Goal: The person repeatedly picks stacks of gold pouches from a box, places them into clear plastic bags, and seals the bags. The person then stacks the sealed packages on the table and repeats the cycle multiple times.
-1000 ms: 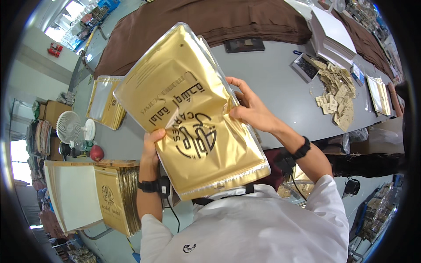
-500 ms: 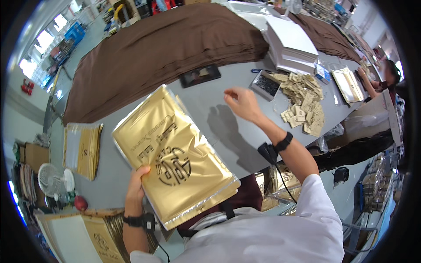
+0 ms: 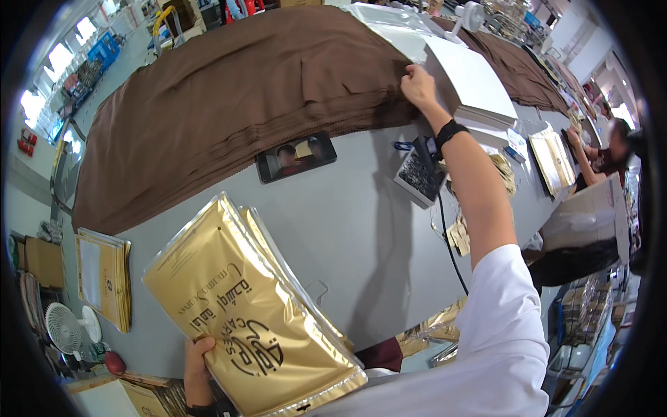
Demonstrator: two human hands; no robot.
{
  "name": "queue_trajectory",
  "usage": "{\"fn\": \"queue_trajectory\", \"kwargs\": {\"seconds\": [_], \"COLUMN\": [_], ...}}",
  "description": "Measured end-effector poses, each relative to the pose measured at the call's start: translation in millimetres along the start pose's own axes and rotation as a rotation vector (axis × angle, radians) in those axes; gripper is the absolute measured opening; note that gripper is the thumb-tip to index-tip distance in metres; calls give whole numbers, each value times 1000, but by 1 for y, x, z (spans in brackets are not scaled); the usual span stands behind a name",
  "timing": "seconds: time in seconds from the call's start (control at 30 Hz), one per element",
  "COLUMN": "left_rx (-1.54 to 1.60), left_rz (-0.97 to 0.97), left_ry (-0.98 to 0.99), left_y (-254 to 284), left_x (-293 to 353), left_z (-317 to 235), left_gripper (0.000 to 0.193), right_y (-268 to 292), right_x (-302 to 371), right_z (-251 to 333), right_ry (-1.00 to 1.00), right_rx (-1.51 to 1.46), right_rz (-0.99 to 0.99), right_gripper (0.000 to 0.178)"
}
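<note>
Holding: left hand (image 3: 198, 356), fingers clamped on gold pouches (image 3: 257, 316), lower left, long axis slanting down rightward.
Nearer the brown cloth stack (image 3: 243, 97): right hand (image 3: 419, 87), fingers bent at its right end; it stretches leftward; whether they pinch, I cannot tell.
Bench (image 3: 319, 215): grey, dark flat device (image 3: 297, 158) beside the stack.
Room: white fan (image 3: 62, 326), lower left; co-worker (image 3: 608, 157), right edge.

Right arm (image 3: 481, 187) stretches far forward, right hand (image 3: 419, 86) seemingly curled; left hand (image 3: 197, 358) grips low, thumb (image 3: 204, 345) uppermost.
</note>
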State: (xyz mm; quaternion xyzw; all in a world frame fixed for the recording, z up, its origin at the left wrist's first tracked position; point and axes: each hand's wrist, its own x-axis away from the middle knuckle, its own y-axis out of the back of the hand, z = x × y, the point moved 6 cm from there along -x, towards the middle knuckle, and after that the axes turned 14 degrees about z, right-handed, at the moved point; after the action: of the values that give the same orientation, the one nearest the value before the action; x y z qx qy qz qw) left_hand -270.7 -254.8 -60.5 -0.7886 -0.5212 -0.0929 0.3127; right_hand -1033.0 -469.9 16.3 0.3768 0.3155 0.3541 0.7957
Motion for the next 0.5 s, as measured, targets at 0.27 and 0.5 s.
{"fn": "queue_trajectory", "kwargs": {"seconds": [0.27,0.5], "left_rx": [77,113], "left_rz": [-341,-437], "left_ry": [41,69], "left_y": [-16,15], "left_x": [19,32], "left_z": [-6,12], "left_gripper": [100,111], "right_y": [-27,-50], "right_x": [-142,-201], "right_z": [-68,-109], "right_ry": [48,-220], "right_rx": [76,411], "right_rz": [-49,55], "right_gripper": [45,44]}}
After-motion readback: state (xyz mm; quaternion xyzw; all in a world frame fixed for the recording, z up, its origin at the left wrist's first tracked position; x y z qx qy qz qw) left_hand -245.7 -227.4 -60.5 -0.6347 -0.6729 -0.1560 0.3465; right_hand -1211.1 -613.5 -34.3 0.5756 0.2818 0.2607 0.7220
